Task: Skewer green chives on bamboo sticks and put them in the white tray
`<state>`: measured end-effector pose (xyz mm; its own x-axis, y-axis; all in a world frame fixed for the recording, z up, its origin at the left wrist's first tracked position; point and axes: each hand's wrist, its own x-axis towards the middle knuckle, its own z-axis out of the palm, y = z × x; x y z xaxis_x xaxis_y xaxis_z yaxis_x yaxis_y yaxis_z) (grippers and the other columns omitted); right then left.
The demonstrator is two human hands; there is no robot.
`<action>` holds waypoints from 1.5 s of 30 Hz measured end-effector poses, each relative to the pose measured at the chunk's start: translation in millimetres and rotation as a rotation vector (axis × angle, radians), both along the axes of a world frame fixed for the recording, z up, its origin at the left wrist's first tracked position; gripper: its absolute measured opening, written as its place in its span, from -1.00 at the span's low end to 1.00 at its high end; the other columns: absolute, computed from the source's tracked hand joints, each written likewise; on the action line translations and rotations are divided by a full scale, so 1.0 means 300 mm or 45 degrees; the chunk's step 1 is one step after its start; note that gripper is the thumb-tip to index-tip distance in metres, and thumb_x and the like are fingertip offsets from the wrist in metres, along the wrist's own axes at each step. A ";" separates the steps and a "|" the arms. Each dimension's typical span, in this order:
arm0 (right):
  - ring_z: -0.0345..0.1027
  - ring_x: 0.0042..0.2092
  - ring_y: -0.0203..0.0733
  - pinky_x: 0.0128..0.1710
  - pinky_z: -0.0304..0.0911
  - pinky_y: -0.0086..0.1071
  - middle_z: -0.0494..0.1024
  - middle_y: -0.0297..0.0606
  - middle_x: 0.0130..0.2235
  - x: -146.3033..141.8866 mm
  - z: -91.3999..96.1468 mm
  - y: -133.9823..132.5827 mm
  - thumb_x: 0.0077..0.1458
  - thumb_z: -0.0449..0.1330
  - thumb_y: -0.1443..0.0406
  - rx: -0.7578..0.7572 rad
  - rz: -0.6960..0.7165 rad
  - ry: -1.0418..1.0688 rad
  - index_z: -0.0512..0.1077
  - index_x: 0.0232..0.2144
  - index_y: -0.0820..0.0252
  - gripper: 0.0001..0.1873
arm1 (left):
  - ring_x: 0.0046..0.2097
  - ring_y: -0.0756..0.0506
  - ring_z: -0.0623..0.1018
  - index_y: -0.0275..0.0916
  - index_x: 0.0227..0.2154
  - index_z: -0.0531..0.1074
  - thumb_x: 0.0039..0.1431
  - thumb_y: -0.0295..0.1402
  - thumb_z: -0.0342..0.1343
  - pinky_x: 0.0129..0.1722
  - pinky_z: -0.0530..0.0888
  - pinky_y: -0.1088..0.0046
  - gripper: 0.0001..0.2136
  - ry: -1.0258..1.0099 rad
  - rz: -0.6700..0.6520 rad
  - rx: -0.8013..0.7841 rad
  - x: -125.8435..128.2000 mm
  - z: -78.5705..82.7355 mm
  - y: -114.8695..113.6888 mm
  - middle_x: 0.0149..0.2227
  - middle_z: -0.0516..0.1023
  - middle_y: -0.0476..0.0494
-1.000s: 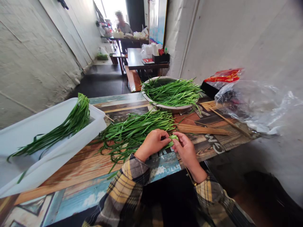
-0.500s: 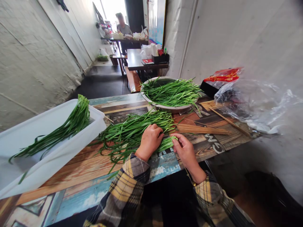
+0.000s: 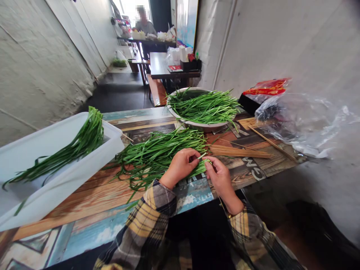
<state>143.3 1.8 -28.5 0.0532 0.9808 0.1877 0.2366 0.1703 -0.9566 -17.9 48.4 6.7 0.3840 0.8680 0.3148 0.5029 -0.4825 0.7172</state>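
A loose pile of green chives (image 3: 157,152) lies across the wooden table (image 3: 92,198). My left hand (image 3: 180,167) is curled over the cut ends of a small bunch drawn from that pile. My right hand (image 3: 219,174) pinches the same ends from the right side. A bundle of bamboo skewers (image 3: 239,152) lies just beyond my hands. Behind it a metal bowl (image 3: 197,123) holds more chives. A white plastic tray (image 3: 56,165) at the left carries a gathered bunch of chives (image 3: 75,148).
A crumpled clear plastic bag (image 3: 303,123) and a red packet (image 3: 267,88) sit at the table's right end against the wall. Farther back stand a dark table (image 3: 163,67) with boxes, and a person (image 3: 144,24) seated at another table.
My left hand pressed flat on the pile half a second ago and has come back to the bunch's ends, fingers curled. The right hand stayed at the ends. The view shifted slightly.
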 end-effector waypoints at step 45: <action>0.18 -0.57 -0.32 -0.59 0.10 -0.47 0.36 -0.40 -0.57 -0.005 -0.016 0.011 0.13 0.13 0.14 0.048 -0.065 0.009 0.46 -0.10 0.17 -0.66 | -0.34 -0.02 0.43 -0.27 -0.48 0.48 0.05 -0.55 0.14 -0.31 0.33 0.47 -0.91 0.010 -0.026 0.094 -0.004 0.021 -0.004 -0.46 0.48 -0.04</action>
<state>141.9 4.9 -33.4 0.1045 0.9690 0.2241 0.2391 0.1942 -0.9514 -19.0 47.2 13.1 0.4041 0.8346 0.3744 0.4977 -0.5440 0.6755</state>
